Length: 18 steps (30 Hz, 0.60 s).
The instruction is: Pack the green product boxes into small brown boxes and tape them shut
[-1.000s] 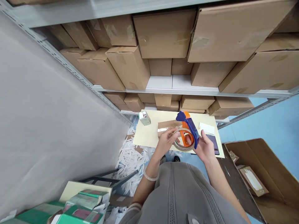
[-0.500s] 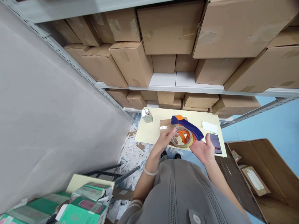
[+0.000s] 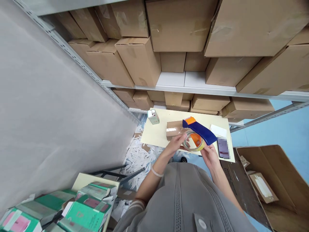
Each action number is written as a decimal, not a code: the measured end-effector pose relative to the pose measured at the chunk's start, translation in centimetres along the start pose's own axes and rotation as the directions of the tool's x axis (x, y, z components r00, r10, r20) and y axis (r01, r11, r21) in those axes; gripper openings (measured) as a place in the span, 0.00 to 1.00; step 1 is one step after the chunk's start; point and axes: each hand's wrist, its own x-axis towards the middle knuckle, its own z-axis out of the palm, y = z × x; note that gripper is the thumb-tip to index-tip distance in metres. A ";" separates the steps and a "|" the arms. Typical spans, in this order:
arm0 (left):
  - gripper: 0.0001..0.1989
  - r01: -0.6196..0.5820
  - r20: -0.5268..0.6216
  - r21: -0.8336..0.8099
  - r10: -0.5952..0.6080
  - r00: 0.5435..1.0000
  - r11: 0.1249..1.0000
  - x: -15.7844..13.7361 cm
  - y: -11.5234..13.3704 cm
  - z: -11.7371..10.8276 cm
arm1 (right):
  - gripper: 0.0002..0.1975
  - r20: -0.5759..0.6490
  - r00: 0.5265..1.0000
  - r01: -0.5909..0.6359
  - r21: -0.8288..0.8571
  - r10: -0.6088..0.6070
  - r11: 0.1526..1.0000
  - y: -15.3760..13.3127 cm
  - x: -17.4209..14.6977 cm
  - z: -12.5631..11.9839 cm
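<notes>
Between my hands, over the table's near edge, is a blue and orange tape dispenser [image 3: 202,131] with a roll of clear tape [image 3: 186,145] at its lower left side. My left hand [image 3: 176,143] is closed, pinching the rim of the tape roll. At the other end my right hand [image 3: 209,155] grips the dispenser near its handle, fingers partly hidden behind it. Just beyond my left hand, a small cardboard box [image 3: 174,125] lies on the pale table [image 3: 152,134], with shiny tape across it.
A small green and white box [image 3: 153,117] stands at the table's left; a phone [image 3: 223,148] and white paper [image 3: 218,130] lie at its right. Shelves of cartons [image 3: 137,61] rise behind. A large open carton [image 3: 272,167] is at right, green boxes [image 3: 87,212] lower left, paper shreds [image 3: 137,161] on the floor.
The tape dispenser has shifted slightly right and turned, showing more of its blue side. My right hand's fingers have closed around it; its thumb stood apart before. My left hand stays at the roll.
</notes>
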 end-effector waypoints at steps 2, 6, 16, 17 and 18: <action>0.30 -0.130 -0.106 0.079 0.138 0.985 0.988 0.0 -1.0 0.9 | 0.18 -0.015 0.999 0.034 -0.008 -0.035 0.999 0.6 0.0 0.9; 0.24 -0.445 -0.087 0.365 0.506 0.858 0.818 -0.5 -0.5 1.0 | 0.17 -0.010 0.998 0.060 -0.060 -0.061 0.996 0.0 1.1 0.5; 0.27 -0.442 -0.215 0.355 0.532 0.819 0.824 -1.6 0.9 -1.1 | 0.16 -0.055 0.940 -0.052 -0.998 -0.337 0.016 5.2 6.9 -10.6; 0.26 -0.450 -0.217 0.369 0.547 0.809 0.813 -1.8 1.0 -1.2 | 0.16 -0.052 0.952 -0.072 -0.996 -0.302 -0.055 5.9 6.8 -11.0; 0.26 -0.462 -0.211 0.387 0.564 0.798 0.798 -2.0 1.2 -1.2 | 0.16 -0.050 0.963 -0.077 -0.993 -0.266 -0.090 6.4 6.7 -11.3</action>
